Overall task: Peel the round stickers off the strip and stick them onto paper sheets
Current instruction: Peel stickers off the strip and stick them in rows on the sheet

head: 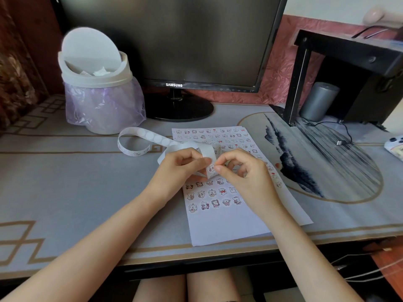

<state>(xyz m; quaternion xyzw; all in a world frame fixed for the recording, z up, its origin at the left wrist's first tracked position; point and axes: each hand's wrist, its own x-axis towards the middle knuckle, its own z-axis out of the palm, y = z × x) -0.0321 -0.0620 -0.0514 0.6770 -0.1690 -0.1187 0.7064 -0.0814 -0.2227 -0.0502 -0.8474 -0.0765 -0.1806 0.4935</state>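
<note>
Grey desk mat [65, 188] covers the desk, with a black monitor [174, 40] and a white bin [96, 80] at the back. A paper sheet [218, 227] full of little stickers lies in the middle. Above it, the left hand [178, 168] holds the white strip [152, 136], which curls off to the left. The right hand [242, 171] pinches a sticker [211, 168] on the strip.

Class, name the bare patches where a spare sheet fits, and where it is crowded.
Bare: desk mat left of the paper sheets, this side of the bin; the painted oval right of them. Crowded: mid-sheet, where left hand and right hand hold the strip.
</note>
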